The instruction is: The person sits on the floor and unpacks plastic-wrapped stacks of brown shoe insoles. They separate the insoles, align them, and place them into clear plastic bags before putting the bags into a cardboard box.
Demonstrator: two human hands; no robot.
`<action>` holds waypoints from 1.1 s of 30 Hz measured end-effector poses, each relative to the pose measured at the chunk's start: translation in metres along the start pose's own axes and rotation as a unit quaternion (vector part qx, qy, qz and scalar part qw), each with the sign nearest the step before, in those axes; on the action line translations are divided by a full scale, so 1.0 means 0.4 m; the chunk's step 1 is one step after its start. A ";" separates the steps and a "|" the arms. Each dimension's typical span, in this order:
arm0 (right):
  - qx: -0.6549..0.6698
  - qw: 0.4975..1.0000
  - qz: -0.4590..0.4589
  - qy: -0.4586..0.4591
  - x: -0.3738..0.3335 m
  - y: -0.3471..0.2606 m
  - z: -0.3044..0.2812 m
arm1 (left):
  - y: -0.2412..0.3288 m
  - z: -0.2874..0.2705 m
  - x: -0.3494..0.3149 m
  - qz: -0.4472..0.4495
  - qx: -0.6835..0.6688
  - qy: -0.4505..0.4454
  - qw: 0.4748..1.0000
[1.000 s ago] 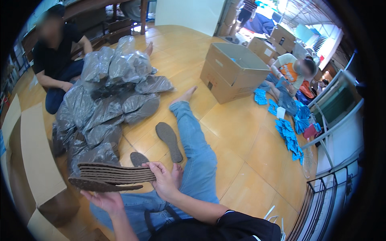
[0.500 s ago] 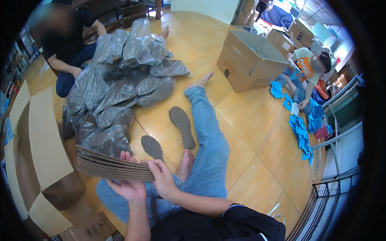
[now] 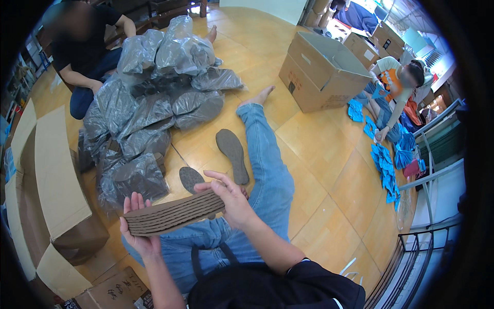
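Between my hands lies a stack of several brown-grey shoe soles [image 3: 172, 212], its layered edges facing me, held above my lap. My left hand [image 3: 140, 234] cradles the left end, fingers behind it and thumb at the near side. At the other end, my right hand [image 3: 230, 198] grips the stack with the thumb near and some fingers extended over it. Beyond the stack, two loose soles lie on the floor: a longer one [image 3: 231, 154] beside my leg and another [image 3: 191, 179] partly hidden behind my right hand.
Plastic-bagged soles [image 3: 149, 110] are heaped ahead at left, near a seated person [image 3: 85, 56]. An open carton [image 3: 56, 175] stands at left, another [image 3: 321, 77] at the far right. Another person [image 3: 393, 87] sits among blue pieces [image 3: 382, 167]. A black rack [image 3: 417, 262] is near right.
My left hand has moved left to the end of the stack, and my right hand has gone right to the other end. The stack has shifted right.
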State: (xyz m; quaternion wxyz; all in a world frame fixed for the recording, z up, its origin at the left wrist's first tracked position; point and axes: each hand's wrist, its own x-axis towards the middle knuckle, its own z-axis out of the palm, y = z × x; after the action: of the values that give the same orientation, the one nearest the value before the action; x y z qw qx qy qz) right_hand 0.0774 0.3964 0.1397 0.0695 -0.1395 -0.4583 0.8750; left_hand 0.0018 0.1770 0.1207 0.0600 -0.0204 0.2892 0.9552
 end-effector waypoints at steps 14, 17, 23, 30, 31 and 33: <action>0.062 0.998 0.021 0.012 0.010 0.008 -0.016 | 0.001 0.045 0.002 -0.005 0.037 0.030 0.999; 0.037 0.999 -0.006 0.020 0.002 0.000 -0.010 | -0.005 0.028 0.003 -0.003 0.042 0.017 0.999; 0.052 0.998 -0.019 0.029 0.005 -0.015 -0.004 | -0.009 0.028 0.005 0.002 0.062 0.008 0.998; 0.183 0.983 0.008 0.027 0.010 -0.005 0.013 | 0.003 0.099 -0.002 0.082 -0.058 -0.082 0.992; 0.191 0.981 0.020 0.026 0.010 0.002 0.017 | -0.012 0.106 -0.004 0.093 -0.104 -0.102 0.985; 0.220 0.975 0.033 0.011 0.009 0.025 0.026 | -0.072 0.114 -0.018 0.048 -0.059 -0.115 0.990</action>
State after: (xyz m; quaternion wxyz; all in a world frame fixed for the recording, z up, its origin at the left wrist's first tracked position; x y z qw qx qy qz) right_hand 0.0708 0.3835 0.1363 0.0743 -0.1455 -0.2487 0.9547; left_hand 0.0125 0.2255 0.1435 0.0459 0.1004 0.2239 0.9683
